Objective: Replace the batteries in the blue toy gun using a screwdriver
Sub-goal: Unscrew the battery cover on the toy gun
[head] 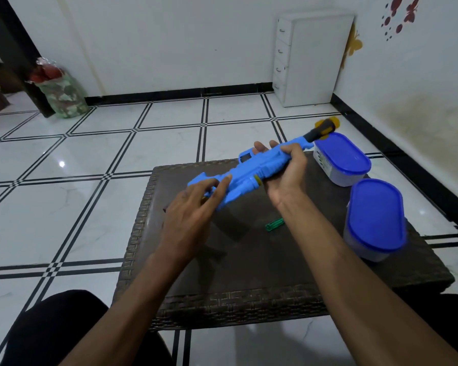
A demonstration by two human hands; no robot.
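Holding the gun (pixel 251 167) above the tabletop (pixel 275 260), the right hand (pixel 286 178) wraps its fingers round the barrel section from below, thumb on top. The left hand (pixel 193 207) has loosely spread fingers touching the stock end, steadying rather than clamping. Judging by its hollow moulded plastic, the toy should be light and stiff, a little slick on smooth faces; the ribbed mid-body gives the surest hold, while the thin stock and muzzle look likelier to flex. A green-handled screwdriver (pixel 275 224) lies on the tabletop beneath the right wrist, untouched. Two blue-lidded tubs (pixel 376 215) stand at the right edge.
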